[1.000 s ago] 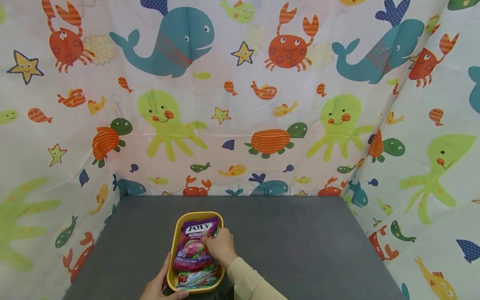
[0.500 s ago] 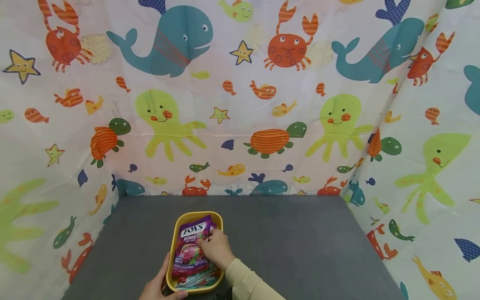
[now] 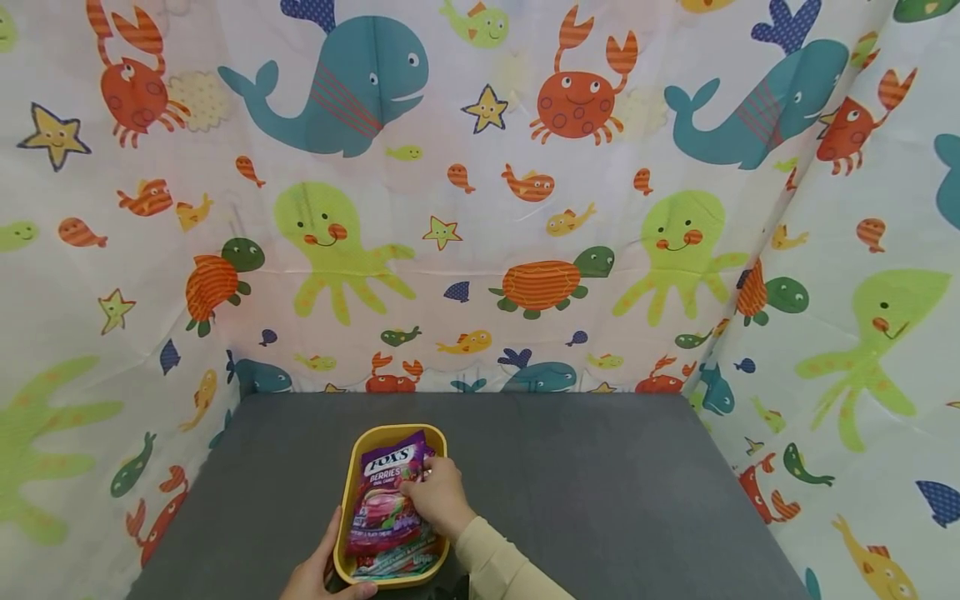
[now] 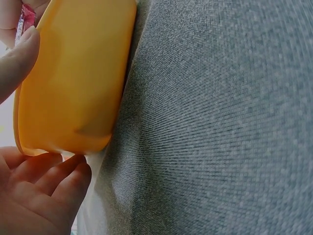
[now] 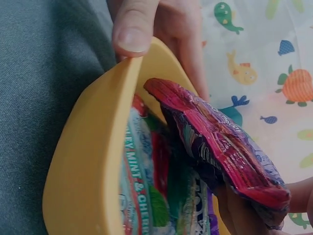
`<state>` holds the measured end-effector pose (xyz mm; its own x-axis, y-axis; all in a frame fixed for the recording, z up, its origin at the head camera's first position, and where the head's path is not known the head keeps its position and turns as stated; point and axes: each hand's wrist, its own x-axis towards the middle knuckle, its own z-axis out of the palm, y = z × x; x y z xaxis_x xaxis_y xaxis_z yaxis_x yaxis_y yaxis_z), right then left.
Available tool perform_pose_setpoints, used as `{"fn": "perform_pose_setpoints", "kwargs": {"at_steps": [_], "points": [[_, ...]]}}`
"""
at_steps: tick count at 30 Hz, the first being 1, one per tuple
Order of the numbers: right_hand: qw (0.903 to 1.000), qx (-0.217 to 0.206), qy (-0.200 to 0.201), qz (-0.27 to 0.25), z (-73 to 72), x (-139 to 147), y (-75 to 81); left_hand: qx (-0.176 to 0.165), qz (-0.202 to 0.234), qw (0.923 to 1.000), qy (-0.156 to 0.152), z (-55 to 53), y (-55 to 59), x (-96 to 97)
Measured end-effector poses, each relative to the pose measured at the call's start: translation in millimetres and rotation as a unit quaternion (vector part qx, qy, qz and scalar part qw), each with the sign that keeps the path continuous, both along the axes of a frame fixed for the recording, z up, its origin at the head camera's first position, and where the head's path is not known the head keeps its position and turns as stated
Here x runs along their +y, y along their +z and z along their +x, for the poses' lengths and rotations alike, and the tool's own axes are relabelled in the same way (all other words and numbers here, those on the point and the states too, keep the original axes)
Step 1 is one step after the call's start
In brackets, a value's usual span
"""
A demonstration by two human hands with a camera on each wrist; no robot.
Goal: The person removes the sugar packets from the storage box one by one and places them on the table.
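Note:
In the head view a yellow plastic bin [image 3: 351, 487] stands on the dark grey surface. My left hand [image 3: 318, 567] grips its near left corner, thumb on the front rim and fingers along the left side; the left wrist view shows the thumb and fingers spanning the bin [image 4: 78, 73]. With my right hand [image 3: 441, 497] I pinch a purple Fox's Berries candy bag [image 3: 384, 508] by its right edge. The right wrist view has this bag [image 5: 220, 142] tilted up inside the bin. Beneath it lies a mint and cherry candy bag [image 5: 139, 176], partly covered.
Grey fabric [image 3: 585, 492] covers the work surface. Sea-animal printed curtains [image 3: 480, 292] rise behind it and at both sides. A bit of another purple wrapper [image 5: 213, 215] shows low in the bin.
The purple bag has shifted slightly left and tilted within the bin, with my right hand still pinching it. My left hand stays on the bin's corner.

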<state>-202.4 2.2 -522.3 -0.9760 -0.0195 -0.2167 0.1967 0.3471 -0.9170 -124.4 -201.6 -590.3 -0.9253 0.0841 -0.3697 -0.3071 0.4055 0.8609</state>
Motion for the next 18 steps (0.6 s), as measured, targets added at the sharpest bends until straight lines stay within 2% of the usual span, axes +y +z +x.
{"fn": "perform_pose_setpoints", "kwargs": {"at_steps": [5, 9, 13, 18], "points": [[0.9999, 0.009, 0.002, -0.012, 1.2, 6.6, 5.8, 0.008, 0.007, 0.9999, -0.001, 0.5, -0.2, -0.1], [0.9988, 0.007, 0.004, -0.049, 1.4, 14.8, 9.7, 0.009, 0.009, 0.9999, 0.003, 1.0, -0.9, 0.5], [0.9953, 0.007, 0.000, -0.096, -0.7, 23.9, 16.0, 0.005, -0.008, 0.9999, 0.011, 0.3, -1.3, 2.2], [0.9939, 0.010, -0.011, -0.109, -3.6, 37.0, 25.2, -0.002, -0.032, 0.9994, 0.016, -1.6, -2.5, 3.2]]}}
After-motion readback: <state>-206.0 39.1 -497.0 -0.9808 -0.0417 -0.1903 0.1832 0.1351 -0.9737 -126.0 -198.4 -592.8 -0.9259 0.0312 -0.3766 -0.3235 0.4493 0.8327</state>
